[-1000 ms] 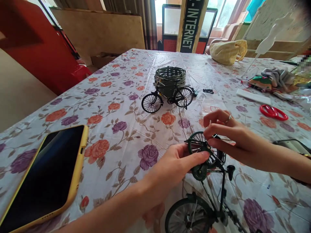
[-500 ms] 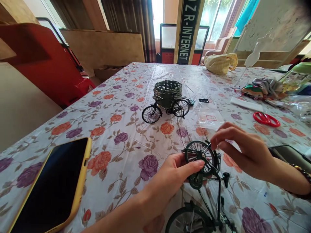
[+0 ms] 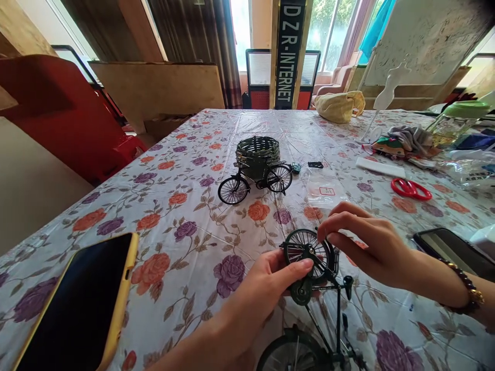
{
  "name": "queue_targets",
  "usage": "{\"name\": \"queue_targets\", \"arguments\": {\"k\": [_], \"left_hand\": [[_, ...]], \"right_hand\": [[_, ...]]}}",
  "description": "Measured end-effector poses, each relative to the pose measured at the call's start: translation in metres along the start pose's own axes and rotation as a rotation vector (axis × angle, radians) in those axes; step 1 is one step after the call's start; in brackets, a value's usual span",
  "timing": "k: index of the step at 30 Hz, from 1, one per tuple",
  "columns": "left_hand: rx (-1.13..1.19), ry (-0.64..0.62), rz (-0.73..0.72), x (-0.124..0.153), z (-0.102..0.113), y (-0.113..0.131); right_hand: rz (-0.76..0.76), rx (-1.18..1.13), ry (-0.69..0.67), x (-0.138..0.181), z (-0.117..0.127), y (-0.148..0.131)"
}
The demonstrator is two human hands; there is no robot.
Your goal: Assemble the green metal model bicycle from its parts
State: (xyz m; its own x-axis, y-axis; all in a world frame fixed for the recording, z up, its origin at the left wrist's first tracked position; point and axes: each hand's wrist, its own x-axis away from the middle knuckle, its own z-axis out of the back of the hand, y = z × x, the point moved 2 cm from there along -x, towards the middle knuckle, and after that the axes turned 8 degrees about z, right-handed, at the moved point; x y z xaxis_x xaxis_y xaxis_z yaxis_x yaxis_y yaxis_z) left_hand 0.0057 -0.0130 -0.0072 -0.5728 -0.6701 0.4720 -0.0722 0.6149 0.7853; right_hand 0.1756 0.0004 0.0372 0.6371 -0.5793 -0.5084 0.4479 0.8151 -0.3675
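Note:
My left hand (image 3: 266, 288) grips a dark green model bicycle (image 3: 300, 292) by its rear wheel, the thumb pressed near the hub and the fingers behind. The bicycle's saddle points right, and its front wheel is cut off by the lower picture edge. Thumb and fingertips of my right hand (image 3: 367, 245) are pinched together at the upper right rim of the rear wheel. What they hold, if anything, is hidden. Farther back, a second, black model bicycle (image 3: 261, 183) stands upright in front of a dark woven basket (image 3: 258, 154).
A yellow-cased phone (image 3: 77, 304) lies at the left. To the right are red-handled scissors (image 3: 410, 189), another phone (image 3: 456, 250) and a white strip (image 3: 381, 168). Past the bicycle lie a clear plastic bag (image 3: 327, 190) and a small black part (image 3: 315, 165). A yellow cloth bag (image 3: 335, 107) sits at the back.
The view has shifted, so everything appears farther left. My right fingertips have come closer to the wheel rim; a thin silvery piece seen there before no longer shows clearly. The left grip is unchanged.

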Motion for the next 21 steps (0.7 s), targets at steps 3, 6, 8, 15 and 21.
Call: {"name": "queue_targets", "arguments": {"k": [3,6,8,15,21], "left_hand": [[0.022,0.006,0.006,0.001,-0.001,0.001],[0.037,-0.030,0.038,0.004,-0.003,0.005],[0.061,-0.054,0.033,0.004,-0.003,0.005],[0.086,-0.060,0.022,0.000,-0.001,-0.001],[0.088,-0.010,0.044,0.002,-0.005,0.004]], "right_hand": [[-0.008,-0.005,-0.011,-0.001,-0.001,0.001],[-0.047,0.024,0.000,-0.004,-0.002,0.002],[-0.064,0.051,-0.006,-0.007,-0.003,0.003],[-0.178,-0.063,-0.155,-0.013,-0.011,0.002],[-0.155,-0.046,-0.181,-0.011,-0.014,0.002]]}}
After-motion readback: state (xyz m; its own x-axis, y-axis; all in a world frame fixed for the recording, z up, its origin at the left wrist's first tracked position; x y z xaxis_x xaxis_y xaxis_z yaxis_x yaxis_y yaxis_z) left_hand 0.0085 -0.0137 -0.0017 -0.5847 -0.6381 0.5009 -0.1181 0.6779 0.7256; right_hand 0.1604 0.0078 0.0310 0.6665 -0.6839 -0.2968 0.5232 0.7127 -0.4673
